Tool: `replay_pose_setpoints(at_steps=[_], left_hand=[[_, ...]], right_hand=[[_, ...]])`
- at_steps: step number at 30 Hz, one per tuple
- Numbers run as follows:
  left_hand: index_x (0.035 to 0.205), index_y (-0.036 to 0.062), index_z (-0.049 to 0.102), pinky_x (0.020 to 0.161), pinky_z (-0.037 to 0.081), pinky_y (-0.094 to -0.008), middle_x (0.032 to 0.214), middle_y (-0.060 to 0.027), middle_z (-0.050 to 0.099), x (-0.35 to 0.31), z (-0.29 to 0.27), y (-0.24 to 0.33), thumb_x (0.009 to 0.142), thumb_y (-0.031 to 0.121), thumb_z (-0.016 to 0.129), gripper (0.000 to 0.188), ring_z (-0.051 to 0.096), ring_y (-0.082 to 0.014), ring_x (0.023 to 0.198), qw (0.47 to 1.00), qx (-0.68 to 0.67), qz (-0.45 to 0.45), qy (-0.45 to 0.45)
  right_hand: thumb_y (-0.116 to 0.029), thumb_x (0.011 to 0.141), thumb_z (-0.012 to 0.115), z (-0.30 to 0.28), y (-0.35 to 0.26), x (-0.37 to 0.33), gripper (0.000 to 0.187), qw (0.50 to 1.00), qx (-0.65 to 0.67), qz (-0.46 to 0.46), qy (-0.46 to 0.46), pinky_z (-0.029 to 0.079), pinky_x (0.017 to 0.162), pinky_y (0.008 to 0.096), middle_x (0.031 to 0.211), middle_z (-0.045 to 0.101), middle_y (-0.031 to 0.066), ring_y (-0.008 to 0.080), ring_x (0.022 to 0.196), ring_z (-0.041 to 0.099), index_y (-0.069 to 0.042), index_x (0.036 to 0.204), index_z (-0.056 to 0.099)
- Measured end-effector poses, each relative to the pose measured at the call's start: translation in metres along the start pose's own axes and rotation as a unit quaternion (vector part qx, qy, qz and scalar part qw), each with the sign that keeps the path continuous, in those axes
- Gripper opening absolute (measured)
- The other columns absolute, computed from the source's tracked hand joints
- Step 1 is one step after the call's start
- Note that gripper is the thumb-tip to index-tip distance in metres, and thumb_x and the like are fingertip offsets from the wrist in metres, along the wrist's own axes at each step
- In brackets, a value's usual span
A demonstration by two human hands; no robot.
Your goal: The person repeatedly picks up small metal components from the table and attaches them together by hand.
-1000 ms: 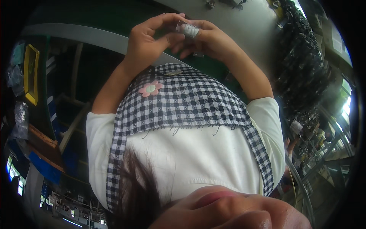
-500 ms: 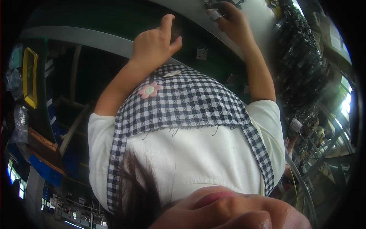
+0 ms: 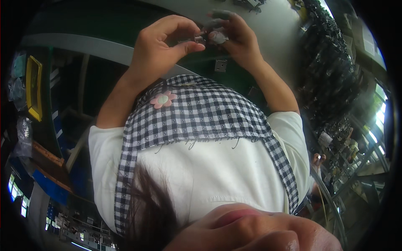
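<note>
My left hand [image 3: 157, 46] pinches a small shiny metal part [image 3: 200, 39] between thumb and forefinger. Close by on the right, my right hand [image 3: 240, 42] has its fingers bent toward that part, with pale coverings on the thumb and fingertips. Whatever lies between the right fingers is too small and dark to name. Below the hands, a small square metal piece with holes [image 3: 220, 65] rests on the dark green surface [image 3: 205, 62].
A large heap of dark small parts [image 3: 328, 67] lies along the right. Several loose parts [image 3: 250, 4] sit on the pale tabletop [image 3: 276, 29] at the far edge. At left are a yellow frame [image 3: 34, 88] and clear plastic bags [image 3: 24, 134]. Another person's hand [image 3: 318, 160] shows at far right.
My right hand has come left and nearer from the loose parts on the pale tabletop to meet my left hand. The left hand has turned, and the metal part in it now shows.
</note>
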State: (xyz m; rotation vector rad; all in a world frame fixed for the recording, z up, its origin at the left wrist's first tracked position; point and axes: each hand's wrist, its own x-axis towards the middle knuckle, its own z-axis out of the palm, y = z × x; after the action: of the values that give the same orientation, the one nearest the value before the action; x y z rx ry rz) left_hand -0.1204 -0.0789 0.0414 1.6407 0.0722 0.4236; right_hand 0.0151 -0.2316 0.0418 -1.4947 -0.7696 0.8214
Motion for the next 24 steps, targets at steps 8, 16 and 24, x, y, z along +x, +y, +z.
replay_pose_setpoints(at_steps=[8, 16, 24], left_hand=[[0.101, -0.0024, 0.06, 0.074, 0.052, -0.0232, 0.09, -0.007, 0.064, -0.006, 0.002, -0.009, 0.083, 0.01, 0.066, 0.023, 0.062, -0.0117, 0.081, 0.951, -0.206, -0.226, 0.052], [0.101, 0.0061, 0.062, 0.069, 0.046, -0.0324, 0.085, -0.0077, 0.063, -0.013, -0.002, -0.017, 0.068, 0.004, 0.071, 0.033, 0.057, -0.0244, 0.081, 0.965, 0.223, 0.117, 0.072], [0.101, 0.005, 0.066, 0.077, 0.046, -0.0282, 0.094, -0.0054, 0.064, 0.015, -0.011, -0.035, 0.075, 0.01, 0.068, 0.026, 0.056, -0.0174, 0.088, 0.985, 0.119, 0.032, -0.118]], right_hand=[[-0.01, 0.064, 0.07, 0.01, 0.003, 0.006, 0.033, 0.802, -0.445, -0.393, -0.071, 0.052, 0.061, 0.0327, 0.101, 0.054, 0.0097, 0.0252, 0.087, 0.058, -0.02, 0.094, 0.063], [-0.008, 0.084, 0.062, 0.025, 0.01, 0.016, 0.021, 0.944, 0.226, 0.215, -0.104, 0.053, 0.069, 0.0258, 0.1, 0.056, 0.0072, 0.0148, 0.082, 0.06, 0.0, 0.1, 0.051], [-0.011, 0.087, 0.059, 0.015, 0.014, -0.006, 0.023, 0.91, 0.31, 0.27, -0.041, 0.05, 0.07, 0.0227, 0.097, 0.056, 0.0102, 0.016, 0.085, 0.06, 0.001, 0.104, 0.05]])
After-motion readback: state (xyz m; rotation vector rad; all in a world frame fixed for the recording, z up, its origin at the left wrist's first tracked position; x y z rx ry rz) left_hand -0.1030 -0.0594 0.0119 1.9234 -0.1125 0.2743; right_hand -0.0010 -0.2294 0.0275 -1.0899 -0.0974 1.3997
